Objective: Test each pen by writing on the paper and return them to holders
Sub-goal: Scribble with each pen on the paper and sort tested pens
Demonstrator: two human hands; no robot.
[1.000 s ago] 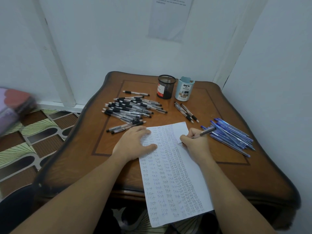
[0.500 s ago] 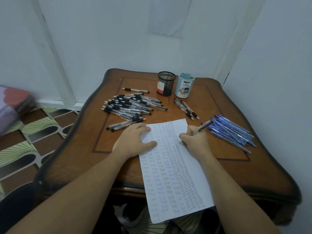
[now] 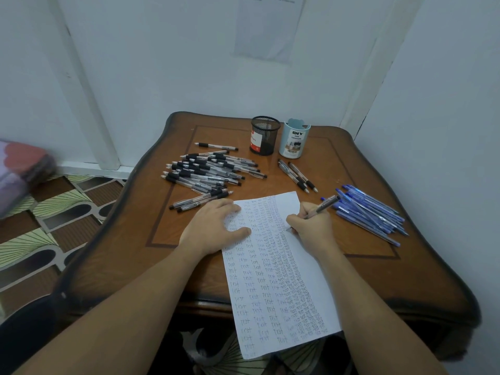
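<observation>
Pen we're testing is sitting pinched in our right grip, tip down on the paper, which is hanging over the near edge of the table. Our left grip is lying flat on the sheet, fingers relaxed. Further out, blue pens are lying heaped on the right, black pens on the left, and the mesh holder and light-blue holder are standing at the back.
</observation>
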